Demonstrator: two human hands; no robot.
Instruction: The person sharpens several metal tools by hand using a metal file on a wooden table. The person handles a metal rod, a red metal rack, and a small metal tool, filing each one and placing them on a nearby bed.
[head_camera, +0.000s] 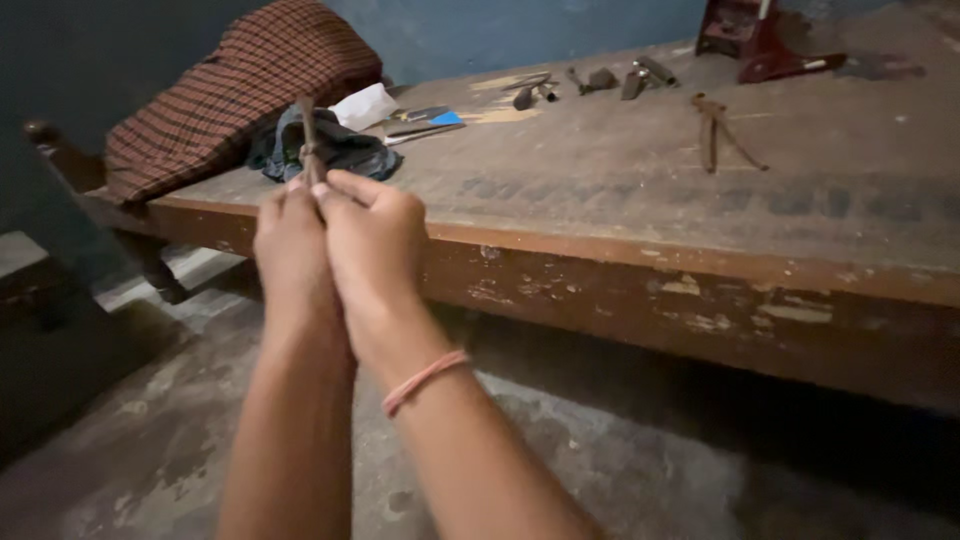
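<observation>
Together, the left hand and right hand are pressed side by side, their fingers curled shut around the lower end of a thin brown stick-like rod. Its long axis runs nearly upright, rising straight out above the knuckles, held in the air just before the edge of the worn wooden surface. Neither hand is nearer; both grip it.

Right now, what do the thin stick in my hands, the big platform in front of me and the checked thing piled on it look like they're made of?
Stick: thin, brownish, probably wood or rusted metal; too blurred to tell. Both the left hand and the right hand grip it.
Platform: wood, with a worn brown coat flaking to pale patches along the edge.
Checked bundle: woven cloth, soft folds, red-brown check.
</observation>
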